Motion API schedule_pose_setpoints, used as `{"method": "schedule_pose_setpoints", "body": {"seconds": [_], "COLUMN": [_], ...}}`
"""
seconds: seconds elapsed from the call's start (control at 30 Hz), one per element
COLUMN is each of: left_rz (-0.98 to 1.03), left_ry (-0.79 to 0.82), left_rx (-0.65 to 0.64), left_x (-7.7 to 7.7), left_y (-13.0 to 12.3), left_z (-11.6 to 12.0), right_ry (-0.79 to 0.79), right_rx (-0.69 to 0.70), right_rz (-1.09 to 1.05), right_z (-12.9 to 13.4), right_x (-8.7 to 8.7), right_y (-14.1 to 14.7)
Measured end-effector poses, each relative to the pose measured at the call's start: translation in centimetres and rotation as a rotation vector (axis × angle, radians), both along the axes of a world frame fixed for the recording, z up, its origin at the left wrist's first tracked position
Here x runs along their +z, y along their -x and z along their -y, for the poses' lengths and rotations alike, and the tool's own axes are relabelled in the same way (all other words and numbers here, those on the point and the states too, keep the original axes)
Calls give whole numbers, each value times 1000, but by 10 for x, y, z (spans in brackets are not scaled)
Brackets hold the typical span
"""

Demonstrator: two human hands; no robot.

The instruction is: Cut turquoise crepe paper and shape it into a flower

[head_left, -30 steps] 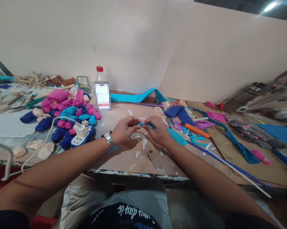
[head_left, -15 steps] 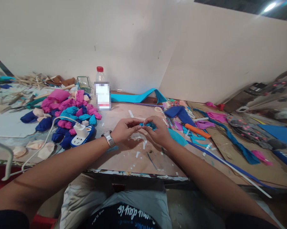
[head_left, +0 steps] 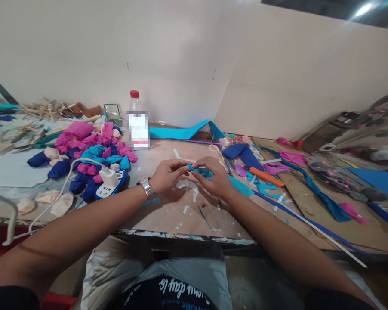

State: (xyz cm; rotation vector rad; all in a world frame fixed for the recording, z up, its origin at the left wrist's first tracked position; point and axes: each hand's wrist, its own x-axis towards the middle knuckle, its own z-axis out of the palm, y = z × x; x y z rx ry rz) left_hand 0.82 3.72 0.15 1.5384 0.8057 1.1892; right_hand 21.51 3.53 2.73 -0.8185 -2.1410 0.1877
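Note:
Over the middle of the table, a small piece of gathered turquoise cloth (head_left: pixel 205 172) is pinched between my two hands. My left hand (head_left: pixel 168 175), with a metal watch (head_left: pixel 146 188) at the wrist, grips its left tip between thumb and fingertips. Most of the cloth sits inside my right hand (head_left: pixel 215 177), whose thumb and fingers close round it, so part of it is hidden. Beneath the hands lie white scraps (head_left: pixel 185 209) on the tabletop (head_left: pixel 168 219). A flat turquoise cloth strip (head_left: pixel 241 186) shows behind my right wrist.
To the left is a pile of pink, blue and turquoise cloth puffs (head_left: pixel 90 148) beside a power strip (head_left: pixel 112 185) with a white cable. A bottle (head_left: pixel 134 101) and a phone (head_left: pixel 138 131) stand at the back. An orange cutter (head_left: pixel 266 177) and cloth scraps lie right.
The fingertips have shifted slightly apart, and more of the turquoise cloth now shows at the tip between them. Everything on the table stays in place.

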Motion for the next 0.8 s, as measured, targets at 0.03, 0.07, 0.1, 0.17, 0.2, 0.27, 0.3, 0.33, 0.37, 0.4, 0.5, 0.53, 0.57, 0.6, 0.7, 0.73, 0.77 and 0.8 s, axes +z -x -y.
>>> {"method": "schedule_pose_setpoints", "body": {"seconds": [0.03, 0.07, 0.1, 0.17, 0.2, 0.27, 0.3, 0.33, 0.37, 0.4, 0.5, 0.53, 0.57, 0.6, 0.7, 0.73, 0.77, 0.8], "left_rz": [4, 10, 18, 35, 42, 74, 98, 123, 145, 160, 170, 176, 185, 192, 196, 191, 186, 183], "left_ry": [5, 13, 22, 37, 42, 51, 60, 73, 87, 101, 123, 126, 131, 136, 133, 124, 115, 107], "left_rx": [-1, -4, -7, -14, -20, -30, -37, -44, -50, -57, -82, -92, -103, -113, -127, -128, -130, -134], "left_x": [0, 1, 2, 2, 2, 2, 1, 1, 0, -1, -2, -3, -3, -3, -4, -4, -4, -4], "left_y": [0, 0, 0, 0, 0, 0, -1, -1, -2, -2, -3, -3, -3, -3, -3, -3, -3, -4], "left_z": [0, 0, 0, 0, 0, 0, 0, 0, 0, 0, 0, 0, 0, -1, 0, 0, 0, 1], "right_ry": [-6, -13, -23, -43, -49, -51, -49, -45, -43, -41, -38, -38, -41, -44, -62, -65, -66, -63], "right_rx": [9, 14, 15, 2, -6, -11, -12, -11, -11, -12, -18, -19, -21, -22, -24, -25, -26, -25], "right_rz": [-1, -5, -11, -18, -19, -13, -12, -12, -12, -13, -16, -18, -21, -23, -31, -35, -38, -40], "right_z": [0, 0, 1, 1, 1, 0, 0, 0, -1, -1, -3, -3, -3, -3, -3, -4, -4, -4], "right_x": [0, 1, 1, 1, 0, 0, 0, 0, -1, -1, -2, -2, -3, -3, -4, -4, -5, -5], "right_y": [0, 0, 0, 0, 0, 0, 0, -1, -1, -1, -2, -2, -2, -2, -2, -2, -2, -2]}}
